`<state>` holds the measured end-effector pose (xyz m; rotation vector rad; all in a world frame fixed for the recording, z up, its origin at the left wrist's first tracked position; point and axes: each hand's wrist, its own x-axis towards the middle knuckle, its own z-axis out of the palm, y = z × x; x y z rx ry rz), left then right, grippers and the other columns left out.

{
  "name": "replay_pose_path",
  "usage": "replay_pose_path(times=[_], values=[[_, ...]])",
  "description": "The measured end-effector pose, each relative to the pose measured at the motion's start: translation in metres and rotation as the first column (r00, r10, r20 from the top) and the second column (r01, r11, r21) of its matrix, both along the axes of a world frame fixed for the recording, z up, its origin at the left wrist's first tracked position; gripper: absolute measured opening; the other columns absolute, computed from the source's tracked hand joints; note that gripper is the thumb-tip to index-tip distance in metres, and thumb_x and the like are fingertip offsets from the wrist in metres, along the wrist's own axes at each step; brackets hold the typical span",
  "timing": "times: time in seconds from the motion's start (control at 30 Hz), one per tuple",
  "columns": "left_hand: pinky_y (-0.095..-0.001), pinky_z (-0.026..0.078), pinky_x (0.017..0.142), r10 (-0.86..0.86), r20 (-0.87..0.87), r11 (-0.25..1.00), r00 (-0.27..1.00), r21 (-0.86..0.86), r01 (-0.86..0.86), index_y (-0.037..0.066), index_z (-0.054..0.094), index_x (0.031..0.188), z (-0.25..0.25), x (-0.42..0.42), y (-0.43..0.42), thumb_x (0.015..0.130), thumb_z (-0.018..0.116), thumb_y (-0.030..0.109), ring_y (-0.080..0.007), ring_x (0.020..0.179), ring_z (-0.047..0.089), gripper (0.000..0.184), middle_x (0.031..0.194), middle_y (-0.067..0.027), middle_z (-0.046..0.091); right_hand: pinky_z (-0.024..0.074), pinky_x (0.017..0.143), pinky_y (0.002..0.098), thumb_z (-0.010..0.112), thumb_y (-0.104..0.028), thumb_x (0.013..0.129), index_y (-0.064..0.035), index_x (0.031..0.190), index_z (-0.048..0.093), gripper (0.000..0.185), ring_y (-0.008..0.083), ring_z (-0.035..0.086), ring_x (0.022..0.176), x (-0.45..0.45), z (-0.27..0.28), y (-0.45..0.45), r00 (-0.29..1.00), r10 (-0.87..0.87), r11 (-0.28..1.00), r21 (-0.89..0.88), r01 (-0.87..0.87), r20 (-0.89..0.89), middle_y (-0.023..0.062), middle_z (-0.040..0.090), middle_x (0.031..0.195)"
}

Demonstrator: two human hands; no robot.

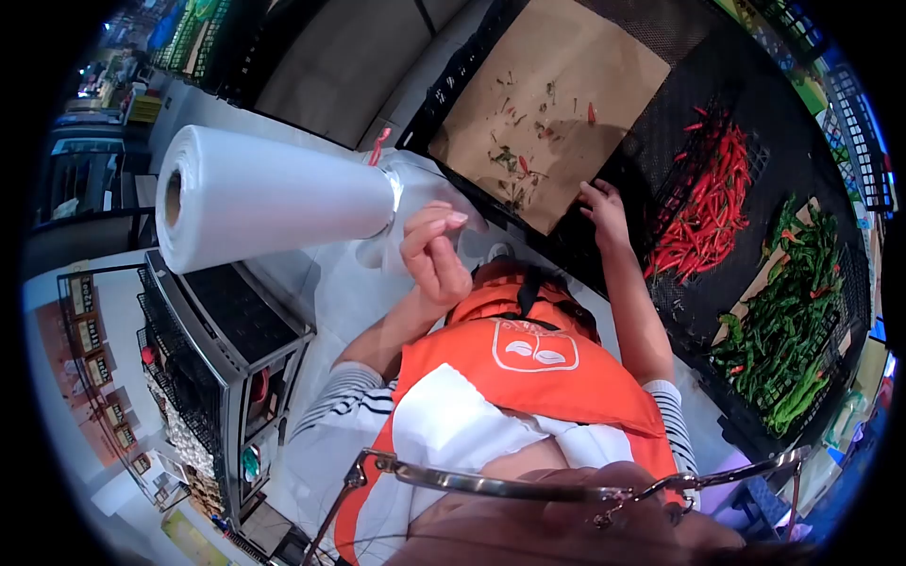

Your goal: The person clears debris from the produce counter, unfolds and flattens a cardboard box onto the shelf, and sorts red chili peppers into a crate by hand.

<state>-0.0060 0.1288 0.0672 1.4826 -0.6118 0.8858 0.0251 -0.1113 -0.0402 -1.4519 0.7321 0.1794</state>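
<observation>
My left hand (436, 253) is raised beside the right end of a large roll of clear plastic bags (283, 198). Its fingers are curled together, with nothing visible in them. At the lower right edge of a brown cardboard sheet (552, 71) is my right hand (606, 209), its bent fingers closed on that edge. Bits of stem, leaf and a few small red pieces lie scattered on the sheet, inside a black crate (462, 80).
Right of the sheet, red chillies (708, 208) are heaped on a black mesh surface. Green chillies (783, 311) lie farther right, partly over cardboard. A black-topped cabinet (231, 311) stands at the lower left. A red tie (379, 146) sticks up near the roll.
</observation>
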Motion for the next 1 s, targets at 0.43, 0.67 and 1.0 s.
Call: replay_pose_path(times=[0.43, 0.67, 1.0], values=[[-0.0245, 0.043, 0.071, -0.163, -0.388, 0.986, 0.907, -0.04, 0.16, -0.001, 0.046, 0.101, -0.012, -0.002, 0.03, 0.088, 0.034, -0.004, -0.0145, 0.076, 0.05, 0.018, 0.092, -0.0113, 0.051, 0.0386, 0.065, 0.0213, 0.049, -0.012, 0.089, 0.0007, 0.108, 0.049, 0.022, 0.0072, 0.045, 0.07, 0.023, -0.005, 0.015, 0.888, -0.183, 0.98, 0.008, 0.199, 0.421, 0.003, 0.054, 0.083], [-0.0257, 0.043, 0.072, -0.131, -0.306, 0.987, 0.943, 0.053, 0.155, 0.0, 0.045, 0.104, -0.014, 0.004, 0.047, 0.09, 0.033, -0.001, -0.0144, 0.075, 0.051, 0.019, 0.091, -0.0114, 0.051, 0.0444, 0.072, 0.0236, 0.048, -0.009, 0.087, 0.0047, 0.106, 0.05, 0.024, 0.011, 0.056, 0.078, 0.024, 0.024, -0.006, 0.812, -0.213, 0.976, 0.086, 0.199, 0.544, 0.0073, 0.06, 0.091], [-0.0243, 0.043, 0.07, -0.057, -0.332, 0.998, 0.942, -0.025, 0.051, -0.001, 0.046, 0.102, -0.012, -0.051, 0.046, 0.089, 0.034, -0.002, -0.0134, 0.074, 0.05, 0.018, 0.09, -0.0108, 0.051, 0.0461, 0.077, 0.0266, 0.046, -0.005, 0.087, 0.004, 0.106, 0.053, 0.023, 0.0158, 0.058, 0.085, 0.0, 0.11, -0.043, 0.796, -0.226, 0.969, 0.045, 0.243, 0.562, 0.0099, 0.06, 0.098]])
